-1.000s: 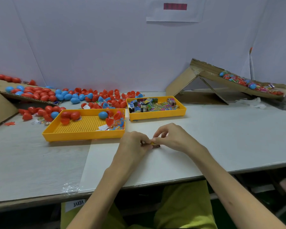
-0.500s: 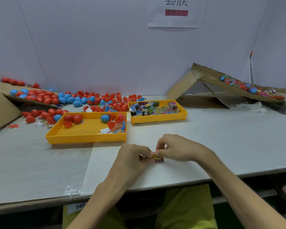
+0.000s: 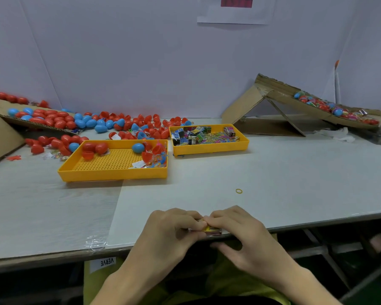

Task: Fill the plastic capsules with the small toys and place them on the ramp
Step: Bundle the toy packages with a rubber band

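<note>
Far to your left, a cardboard slope [image 3: 2,137] feeds red and blue capsules [image 3: 53,121] down toward the table [image 3: 295,172]. This probably keeps empty shells within easy reach. Many more capsules lie loose along the back wall.

Next comes the perforated yellow tray [image 3: 112,175], which holds a few capsule halves [image 3: 95,148] and paper slips. It looks like your staging spot for open shells.

At the near edge of the table your left hand [image 3: 169,234] is curled, and its fingertips pinch one end of a small toy [image 3: 209,228], a yellow-wrapped packet. Your right hand [image 3: 244,236] pinches the other end, its thumb tucked below the table edge. Holding it from both sides suggests you are folding or squeezing the packet small enough to fit a capsule. Neither hand holds a capsule yet.

Behind your hands, the second yellow tray [image 3: 211,148] is packed with more wrapped toys [image 3: 202,135]. A small yellow rubber band [image 3: 238,191] lies alone on the table between that tray and your right hand.

Far right, the cardboard ramp [image 3: 277,95] tilts down to the right, and finished capsules [image 3: 338,111] have gathered toward its lower end.
</note>
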